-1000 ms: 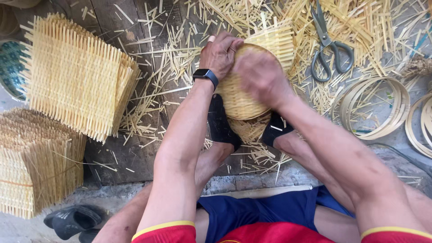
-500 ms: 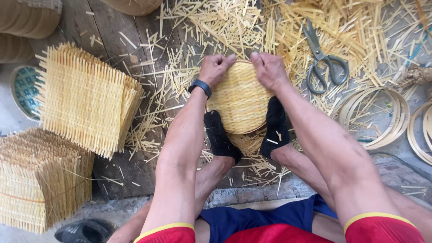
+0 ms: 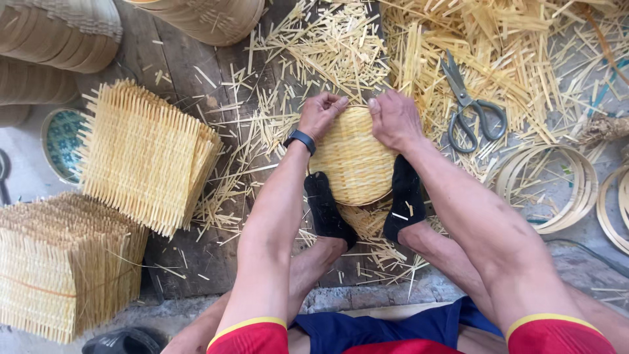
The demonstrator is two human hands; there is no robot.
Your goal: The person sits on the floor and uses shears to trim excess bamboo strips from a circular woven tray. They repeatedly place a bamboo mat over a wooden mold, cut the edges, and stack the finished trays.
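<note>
Between both black-socked feet [image 3: 327, 210] sits the round woven bamboo basket [image 3: 352, 157]; left hand [image 3: 319, 114] and right hand [image 3: 393, 119] clamp its far rim, apparently shaping it. Scissors [image 3: 473, 108] lie right of the basket.

I saw both forearms reach up from the bottom of the frame toward its centre, converging. My left hand [image 3: 321, 115] lay just left of centre, fingers curled and pressed down, a dark band on its wrist. My right hand [image 3: 394, 120] sat just beside it, right of centre, knuckles up, fingers bent. The fingertips nearly met. Both feet, dark-covered at the toes, were set below the hands.
</note>
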